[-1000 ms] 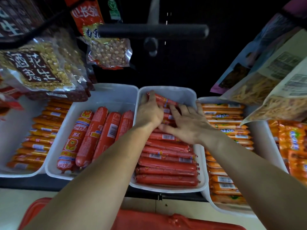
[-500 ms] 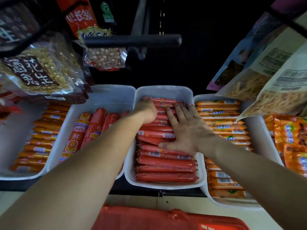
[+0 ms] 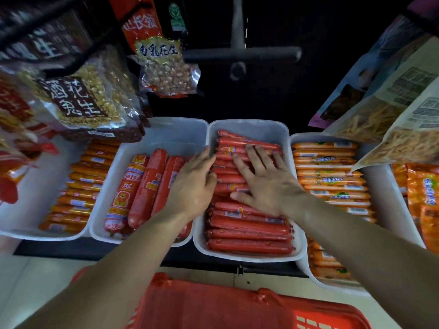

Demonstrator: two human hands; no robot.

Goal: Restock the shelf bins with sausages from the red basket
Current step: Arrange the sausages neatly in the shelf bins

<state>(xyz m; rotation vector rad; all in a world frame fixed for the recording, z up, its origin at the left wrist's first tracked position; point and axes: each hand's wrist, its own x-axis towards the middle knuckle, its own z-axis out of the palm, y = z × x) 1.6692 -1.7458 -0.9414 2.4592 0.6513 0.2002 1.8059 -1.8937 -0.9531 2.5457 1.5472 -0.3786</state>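
In front of you, four white shelf bins sit side by side on the shelf. The middle bin [image 3: 249, 125] is packed with thin red sausages [image 3: 249, 233] lying crosswise in a stacked row from front to back; your right hand [image 3: 266, 184] lies flat on them and your left hand [image 3: 192, 184] touches their left ends. The bin to its left [image 3: 166, 134] holds a few thick red sausages [image 3: 145, 186] lying lengthwise, its back part bare. The right bin [image 3: 299, 138] and the far-left bin [image 3: 14, 224] hold orange sausages [image 3: 330, 172] laid crosswise. The red basket [image 3: 213, 309] sits below the shelf edge, nearest you.
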